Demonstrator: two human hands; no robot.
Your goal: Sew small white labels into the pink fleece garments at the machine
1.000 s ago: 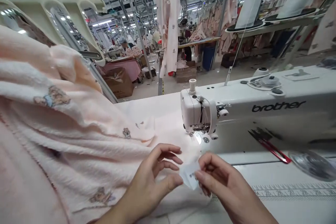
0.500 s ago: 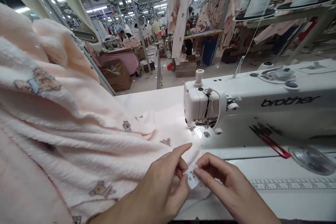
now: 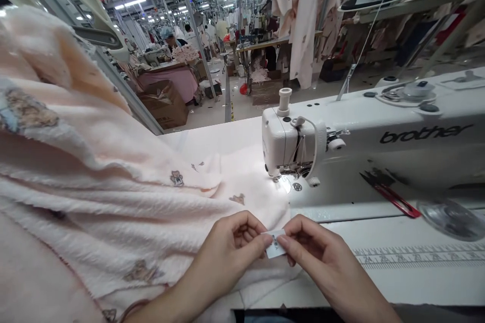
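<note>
A small white label with dark print is pinched between both hands, just in front of the sewing machine. My left hand grips its left edge between thumb and forefinger. On its right side, my right hand holds it the same way. Pale pink fleece fabric with bear prints spreads under and left of my hands, its right end lying near the needle area. The white sewing machine head stands beyond my hands, its lamp lit over the cloth.
Red-handled snips and a clear round dish lie on the right of the machine bed. A printed ruler scale runs along the table. Thread cones and a metal frame stand behind; a person sits far back.
My left forefinger, stretched out before, has curled in, and my left thumb now presses on the label. The label has moved slightly up and levelled. The camera view has shifted a little.
</note>
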